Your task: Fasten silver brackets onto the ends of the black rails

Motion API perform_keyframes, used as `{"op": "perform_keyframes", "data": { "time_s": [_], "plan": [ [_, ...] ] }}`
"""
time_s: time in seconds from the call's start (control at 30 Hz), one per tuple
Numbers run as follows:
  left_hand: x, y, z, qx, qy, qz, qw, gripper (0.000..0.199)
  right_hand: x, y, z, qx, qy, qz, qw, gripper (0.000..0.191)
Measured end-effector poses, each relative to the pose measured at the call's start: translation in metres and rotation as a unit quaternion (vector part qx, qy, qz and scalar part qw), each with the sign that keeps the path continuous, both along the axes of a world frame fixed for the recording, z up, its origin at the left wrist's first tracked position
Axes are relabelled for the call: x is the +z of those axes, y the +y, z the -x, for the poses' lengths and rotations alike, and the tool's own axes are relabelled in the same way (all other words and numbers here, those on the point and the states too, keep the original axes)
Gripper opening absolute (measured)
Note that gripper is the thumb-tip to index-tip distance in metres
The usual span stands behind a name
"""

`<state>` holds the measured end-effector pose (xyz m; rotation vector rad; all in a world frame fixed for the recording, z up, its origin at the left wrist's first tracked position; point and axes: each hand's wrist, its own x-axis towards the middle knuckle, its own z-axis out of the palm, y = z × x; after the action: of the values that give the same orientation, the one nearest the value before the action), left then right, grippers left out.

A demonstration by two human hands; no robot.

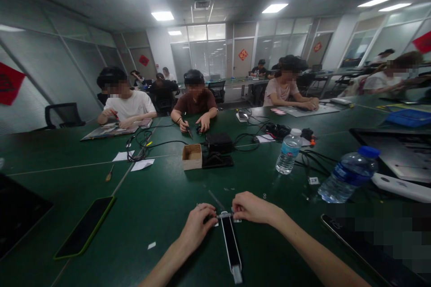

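Observation:
A long narrow black strip-shaped piece with white edges lies on the green table in front of me, its near end covered by a pale, semi-clear tab. Across its far end runs a short clear strip, which looks like tape or film. My left hand is closed at the left end of this clear strip, thumb and fingers pinched together. On the other side my right hand pinches the right end, with fingers curled. The fingertips partly hide both ends. Another thin clear strip lies just beyond.
A phone in a green case lies left, near a small screwdriver-like tool. Ahead stand an open cardboard box and a black box with cables. Two water bottles stand right. Several people sit opposite.

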<state>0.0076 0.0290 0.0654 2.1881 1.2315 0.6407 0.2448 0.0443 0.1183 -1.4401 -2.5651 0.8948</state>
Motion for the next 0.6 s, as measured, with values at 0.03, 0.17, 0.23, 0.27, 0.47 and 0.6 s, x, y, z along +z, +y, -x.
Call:
{"op": "perform_keyframes", "data": {
  "time_s": [0.03,0.17,0.23,0.27,0.47,0.6],
  "plan": [
    [0.001,0.0,0.0,-0.002,0.009,-0.001,1.0,0.005,0.001,-0.001,0.001,0.0,-0.004,-0.003,1.0,0.01],
    [0.005,0.001,0.003,-0.023,0.026,-0.003,0.999,0.008,0.006,-0.004,0.004,0.003,-0.006,-0.018,1.0,0.009],
    [0.008,0.001,0.003,-0.029,0.032,-0.005,0.999,0.009,0.007,-0.005,0.006,0.003,-0.009,-0.019,1.0,0.008],
    [0.009,0.0,0.004,-0.03,0.037,-0.008,0.999,0.009,0.007,-0.005,0.007,0.002,-0.012,-0.018,1.0,0.008],
    [0.024,0.001,0.012,-0.044,0.075,-0.013,0.996,0.006,0.007,-0.006,0.007,-0.005,0.006,0.0,1.0,0.01],
    [0.036,0.012,0.031,0.0,0.076,-0.006,0.997,0.013,0.016,-0.002,-0.002,-0.022,0.016,0.007,1.0,0.01]
  ]
}}
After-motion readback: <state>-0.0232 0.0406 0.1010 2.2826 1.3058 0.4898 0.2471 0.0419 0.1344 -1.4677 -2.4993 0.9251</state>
